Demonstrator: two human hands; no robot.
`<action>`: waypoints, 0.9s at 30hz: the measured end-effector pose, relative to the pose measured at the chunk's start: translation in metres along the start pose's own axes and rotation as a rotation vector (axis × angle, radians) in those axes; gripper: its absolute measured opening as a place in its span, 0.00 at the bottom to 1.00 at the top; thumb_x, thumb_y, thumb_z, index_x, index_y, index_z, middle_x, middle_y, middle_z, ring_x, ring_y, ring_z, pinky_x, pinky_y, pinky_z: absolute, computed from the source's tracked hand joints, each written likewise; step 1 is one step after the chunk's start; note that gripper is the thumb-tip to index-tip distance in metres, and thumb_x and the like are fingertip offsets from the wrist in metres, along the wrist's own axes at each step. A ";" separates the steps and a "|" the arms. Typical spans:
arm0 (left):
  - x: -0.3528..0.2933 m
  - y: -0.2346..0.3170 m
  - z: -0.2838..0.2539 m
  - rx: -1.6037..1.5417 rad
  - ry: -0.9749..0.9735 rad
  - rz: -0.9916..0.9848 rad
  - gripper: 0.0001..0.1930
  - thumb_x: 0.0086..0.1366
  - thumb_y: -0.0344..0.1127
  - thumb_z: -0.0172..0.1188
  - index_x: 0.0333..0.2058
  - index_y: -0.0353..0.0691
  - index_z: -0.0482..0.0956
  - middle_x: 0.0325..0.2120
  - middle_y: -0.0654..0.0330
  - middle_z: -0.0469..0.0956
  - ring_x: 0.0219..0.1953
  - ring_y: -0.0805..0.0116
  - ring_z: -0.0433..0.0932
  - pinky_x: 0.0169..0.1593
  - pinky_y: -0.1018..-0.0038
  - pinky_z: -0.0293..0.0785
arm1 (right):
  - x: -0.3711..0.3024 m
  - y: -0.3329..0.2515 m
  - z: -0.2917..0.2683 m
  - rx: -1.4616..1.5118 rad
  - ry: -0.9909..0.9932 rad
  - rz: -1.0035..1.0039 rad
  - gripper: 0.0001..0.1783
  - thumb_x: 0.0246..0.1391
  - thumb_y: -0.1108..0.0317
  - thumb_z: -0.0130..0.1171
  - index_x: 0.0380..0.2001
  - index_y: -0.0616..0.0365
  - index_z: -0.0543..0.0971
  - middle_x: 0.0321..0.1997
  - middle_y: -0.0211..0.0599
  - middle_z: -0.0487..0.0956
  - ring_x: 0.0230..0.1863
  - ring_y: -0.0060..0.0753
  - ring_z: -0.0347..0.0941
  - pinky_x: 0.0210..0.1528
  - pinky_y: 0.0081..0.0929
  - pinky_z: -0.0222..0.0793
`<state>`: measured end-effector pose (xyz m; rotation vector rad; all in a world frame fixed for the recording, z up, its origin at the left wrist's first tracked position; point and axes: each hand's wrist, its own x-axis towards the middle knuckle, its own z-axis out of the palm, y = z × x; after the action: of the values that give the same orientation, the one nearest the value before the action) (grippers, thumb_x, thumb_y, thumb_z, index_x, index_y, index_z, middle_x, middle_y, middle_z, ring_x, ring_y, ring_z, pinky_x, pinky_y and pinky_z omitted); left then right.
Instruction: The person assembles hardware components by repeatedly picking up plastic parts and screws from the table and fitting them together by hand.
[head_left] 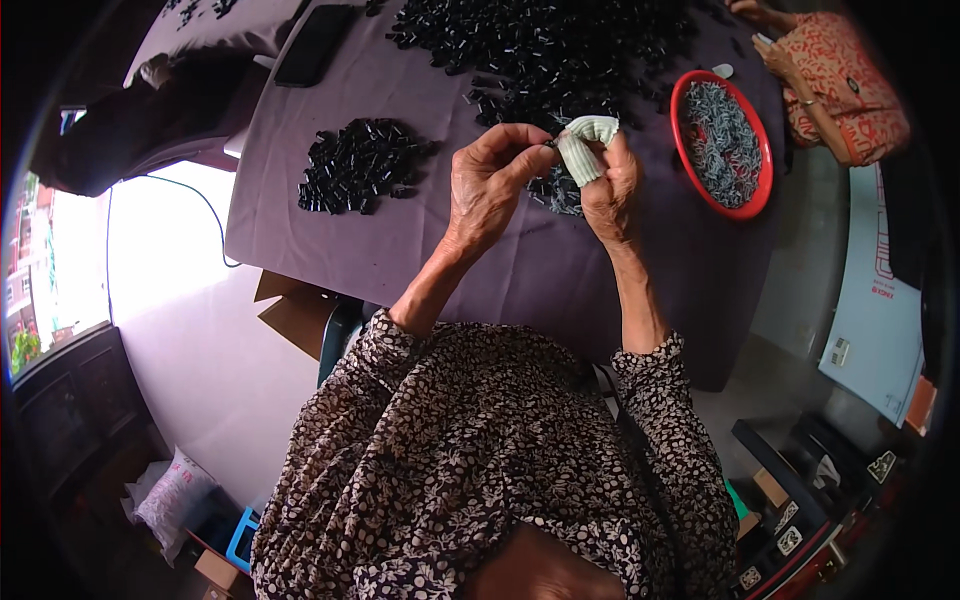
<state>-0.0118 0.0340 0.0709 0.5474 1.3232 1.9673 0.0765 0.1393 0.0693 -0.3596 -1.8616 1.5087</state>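
Observation:
My left hand is closed, thumb and forefinger pinched on a small black piece. My right hand meets it there, its fingers curled; white ribbed finger covers are on them and hide what they grip. Beneath the hands lies a little heap of thin grey pieces, partly covered. A large pile of short black tube-like pieces spreads beyond my hands. To the left sits a smaller pile of similar black pieces. A red oval basin full of thin grey pieces stands at the right.
A purple-grey cloth covers the table. A flat black phone-like object lies at its far left. Another person in an orange patterned garment is at the far right, hands at the table edge. An open cardboard box stands below the left edge.

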 end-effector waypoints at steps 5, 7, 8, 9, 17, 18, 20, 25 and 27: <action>0.000 0.003 0.003 0.034 -0.018 0.004 0.07 0.57 0.26 0.57 0.34 0.31 0.75 0.26 0.62 0.76 0.29 0.77 0.73 0.37 0.81 0.71 | -0.002 -0.001 -0.003 0.131 0.006 0.137 0.06 0.52 0.72 0.51 0.34 0.61 0.71 0.32 0.29 0.75 0.33 0.17 0.69 0.38 0.15 0.65; 0.000 0.001 0.002 0.031 -0.017 0.015 0.07 0.57 0.26 0.57 0.35 0.31 0.75 0.27 0.62 0.76 0.29 0.77 0.73 0.37 0.81 0.71 | -0.003 -0.002 -0.002 0.110 0.022 0.130 0.06 0.52 0.72 0.51 0.34 0.61 0.71 0.32 0.29 0.74 0.34 0.17 0.68 0.38 0.16 0.65; 0.000 0.001 0.002 0.028 -0.018 0.023 0.06 0.57 0.25 0.57 0.35 0.31 0.75 0.27 0.62 0.76 0.30 0.78 0.73 0.37 0.81 0.71 | -0.002 -0.002 -0.001 0.099 0.032 0.126 0.07 0.52 0.72 0.51 0.34 0.61 0.71 0.33 0.29 0.74 0.34 0.17 0.68 0.39 0.16 0.64; 0.000 0.000 0.001 0.028 -0.018 0.023 0.06 0.57 0.25 0.57 0.35 0.31 0.75 0.27 0.62 0.76 0.30 0.78 0.73 0.37 0.81 0.71 | -0.002 -0.002 0.000 0.099 0.031 0.127 0.07 0.52 0.72 0.51 0.34 0.61 0.71 0.33 0.29 0.74 0.34 0.17 0.68 0.39 0.16 0.64; -0.004 -0.003 0.001 0.069 0.013 0.091 0.07 0.57 0.24 0.57 0.36 0.31 0.75 0.29 0.61 0.77 0.31 0.76 0.75 0.39 0.80 0.73 | -0.006 0.001 0.006 -0.250 0.039 -0.102 0.07 0.51 0.72 0.51 0.34 0.61 0.71 0.32 0.32 0.75 0.30 0.22 0.69 0.35 0.19 0.66; -0.004 -0.004 0.002 0.068 0.004 0.089 0.07 0.57 0.24 0.57 0.36 0.31 0.75 0.29 0.61 0.77 0.31 0.76 0.75 0.39 0.80 0.73 | -0.006 0.000 0.005 -0.255 0.046 -0.102 0.07 0.51 0.72 0.51 0.34 0.61 0.71 0.32 0.32 0.75 0.30 0.22 0.69 0.35 0.19 0.66; -0.004 -0.004 0.004 0.034 0.037 0.062 0.06 0.57 0.23 0.56 0.34 0.31 0.74 0.27 0.62 0.76 0.30 0.79 0.73 0.36 0.83 0.71 | -0.005 -0.001 0.003 -0.355 0.048 -0.119 0.07 0.50 0.73 0.50 0.34 0.62 0.71 0.30 0.34 0.75 0.30 0.23 0.70 0.34 0.21 0.67; -0.002 -0.009 -0.005 0.004 0.048 0.050 0.07 0.57 0.24 0.56 0.35 0.30 0.74 0.27 0.61 0.77 0.30 0.77 0.74 0.37 0.82 0.71 | 0.002 0.009 0.009 -0.187 -0.015 -0.019 0.07 0.49 0.74 0.49 0.34 0.62 0.71 0.24 0.30 0.74 0.26 0.17 0.68 0.29 0.17 0.65; -0.001 -0.009 -0.005 0.016 0.038 0.056 0.07 0.57 0.24 0.56 0.36 0.30 0.75 0.27 0.61 0.77 0.30 0.77 0.74 0.37 0.82 0.71 | 0.000 0.006 0.011 -0.180 -0.006 0.038 0.07 0.49 0.75 0.50 0.33 0.63 0.71 0.24 0.29 0.74 0.25 0.15 0.68 0.28 0.16 0.65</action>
<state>-0.0119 0.0317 0.0607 0.5633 1.3609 2.0234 0.0682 0.1329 0.0630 -0.4765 -2.0108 1.3713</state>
